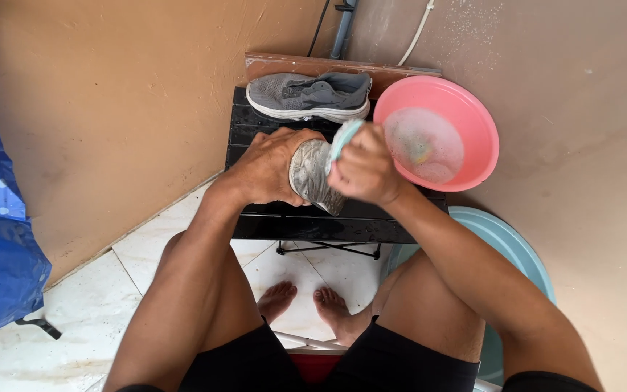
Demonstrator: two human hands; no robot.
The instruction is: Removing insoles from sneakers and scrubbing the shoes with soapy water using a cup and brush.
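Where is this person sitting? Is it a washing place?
Probably a home wash corner: tiled floor by a bare wall, a pink basin of soapy water, and the left hand holding a grey shoe.

left hand (266, 168) grips grey shoe (312, 174) | right hand (364, 168) presses teal brush (344, 138) on it | pink basin (466, 109) beside

Bright, even daylight with soft shadows, sharp focus, and slight wide-angle stretching at the edges.
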